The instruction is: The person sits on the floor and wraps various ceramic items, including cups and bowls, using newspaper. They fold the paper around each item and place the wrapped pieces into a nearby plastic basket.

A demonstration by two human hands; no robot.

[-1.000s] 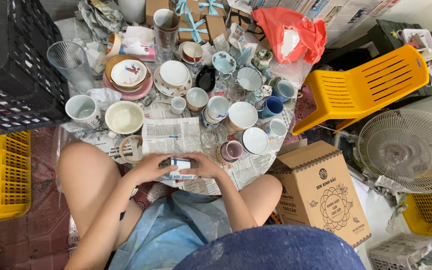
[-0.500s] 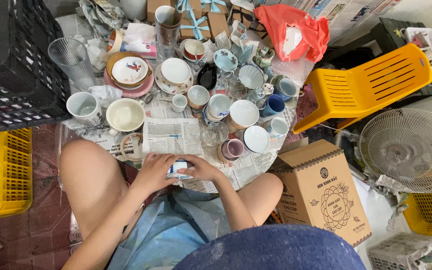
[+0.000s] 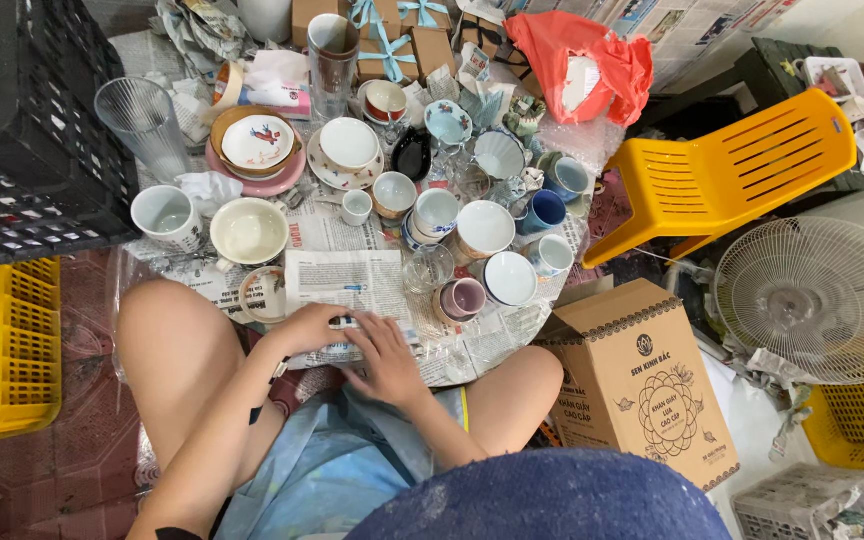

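Small wrapped item (image 3: 352, 322), lower centre of frame, on newspaper sheet (image 3: 344, 280); long axis approx left-right. Left hand (image 3: 310, 328) fingers curled round its left end. Right hand (image 3: 387, 360) flat, fingers spread on paper just right/below. Cups (image 3: 460, 298) beyond, upper right.

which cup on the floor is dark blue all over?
The dark blue mug at the right edge of the crockery, nearest the yellow chair. It is deep blue inside and out; the light blue mug behind it is paler, the rest mostly white.
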